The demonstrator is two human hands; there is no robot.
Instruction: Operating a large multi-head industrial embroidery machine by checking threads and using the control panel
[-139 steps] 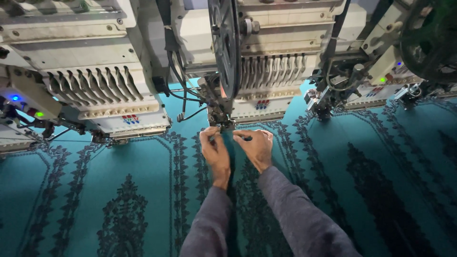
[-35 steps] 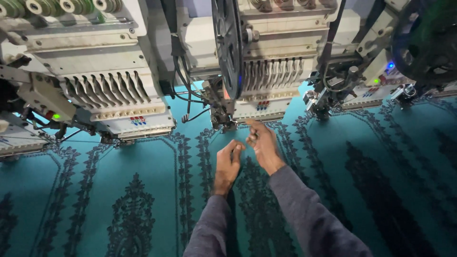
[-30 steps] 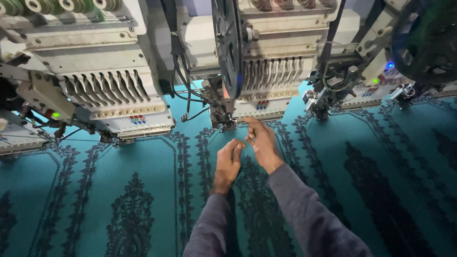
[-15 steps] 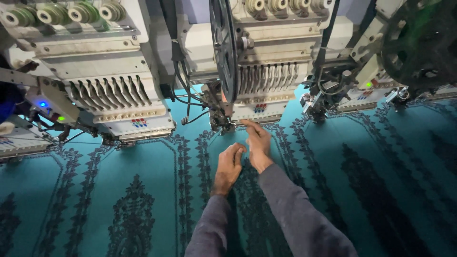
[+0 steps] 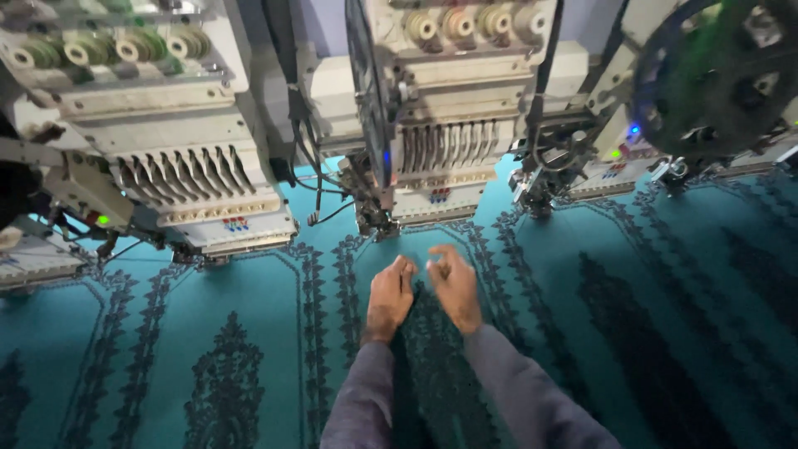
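My left hand (image 5: pixel 389 298) and right hand (image 5: pixel 453 287) hover close together over the teal cloth (image 5: pixel 266 316), just below the needle end (image 5: pixel 374 218) of the middle sewing head (image 5: pixel 440 158). The fingers of both are loosely curled, the tips nearly meeting; I cannot tell whether a thread is pinched between them, it would be too fine to show. Neither hand touches the machine. The cloth lies flat under the whole row of heads, stitched with dark upright patterns (image 5: pixel 224 391), and one such pattern runs straight under my wrists.

To my mind the work here is fine thread handling at that needle end, so I would keep both wrists low and steady, fingertips close, and come up to the needles from below and in front, well away from the dark wheel (image 5: pixel 366 91) beside them. I would avoid leaning on the cloth, since dragging it could pull the patterns out of line. The thread spools (image 5: pixel 465 25) sit on top, the left head (image 5: pixel 191 175) and right head (image 5: pixel 706 91) to either side
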